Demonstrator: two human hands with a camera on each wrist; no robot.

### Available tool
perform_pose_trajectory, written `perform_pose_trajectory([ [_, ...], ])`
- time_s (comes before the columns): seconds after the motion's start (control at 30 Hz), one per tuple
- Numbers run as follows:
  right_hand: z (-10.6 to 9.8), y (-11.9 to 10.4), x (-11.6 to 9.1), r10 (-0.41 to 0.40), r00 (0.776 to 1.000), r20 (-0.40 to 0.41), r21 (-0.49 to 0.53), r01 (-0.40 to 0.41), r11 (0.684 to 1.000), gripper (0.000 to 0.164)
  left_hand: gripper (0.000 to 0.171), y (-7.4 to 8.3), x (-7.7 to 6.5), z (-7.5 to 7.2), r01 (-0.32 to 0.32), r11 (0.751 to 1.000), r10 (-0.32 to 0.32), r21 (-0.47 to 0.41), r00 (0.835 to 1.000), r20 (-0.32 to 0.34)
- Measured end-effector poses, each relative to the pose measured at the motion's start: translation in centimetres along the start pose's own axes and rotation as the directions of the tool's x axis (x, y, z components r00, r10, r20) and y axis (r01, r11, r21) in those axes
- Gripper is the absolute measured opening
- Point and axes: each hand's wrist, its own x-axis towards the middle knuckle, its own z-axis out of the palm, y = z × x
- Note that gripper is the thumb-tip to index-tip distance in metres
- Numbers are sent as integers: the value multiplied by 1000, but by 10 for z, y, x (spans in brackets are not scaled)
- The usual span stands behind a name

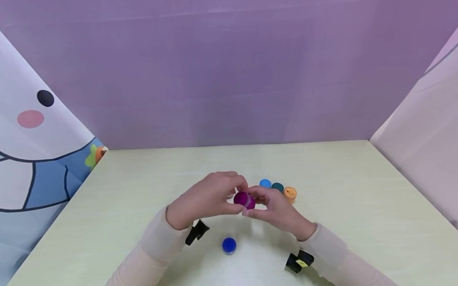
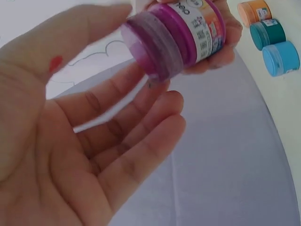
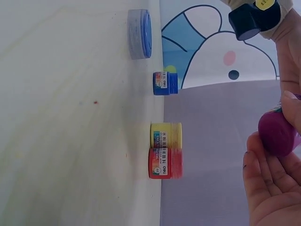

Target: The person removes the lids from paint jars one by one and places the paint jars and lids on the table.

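Note:
A purple paint jar (image 1: 244, 200) is held up above the table between both hands. My left hand (image 1: 212, 194) pinches its translucent end, thumb on one side and fingertips on the other; the remaining fingers spread below it in the left wrist view. The labelled body of the purple jar (image 2: 181, 35) lies in my right hand (image 1: 277, 210), whose fingers and thumb close round it. A round purple face of the jar (image 3: 277, 134) points toward the right wrist camera. Nearest in front of the hands stands a blue-topped jar (image 1: 229, 246) on the table.
Light blue (image 1: 265, 183), teal (image 1: 277, 187) and orange (image 1: 290, 194) jars stand right of the hands. Blue (image 3: 162, 84), yellow (image 3: 162, 135) and red (image 3: 160, 163) jars show in the right wrist view. A purple backdrop (image 1: 229, 79) rises behind the table (image 1: 340, 178).

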Motion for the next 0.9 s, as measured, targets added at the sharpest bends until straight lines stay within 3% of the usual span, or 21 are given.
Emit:
perform_pose_trajectory([
  [0.17, -2, 2, 1, -25, 1000, 4, 21, 25, 999, 32, 47, -1, 0, -4, -138, 990, 138, 14, 990, 42],
  [0.27, -3, 2, 1, -31, 999, 15, 45, 30, 999, 27, 46, -1, 0, -5, -222, 975, 222, 9, 974, 44],
  [0.37, -4, 2, 2, -27, 999, 31, 69, 25, 997, 24, 40, -1, 0, -5, -264, 964, 264, -3, 964, 25],
  [0.6, -3, 16, 3, -11, 998, 59, 81, 6, 997, 22, 29, -1, 1, -6, -235, 972, 234, 28, 971, 52],
  [0.9, -1, 34, 2, -13, 998, 62, 78, 8, 997, 33, 25, 0, 1, -6, -179, 984, 179, 11, 983, 42],
])
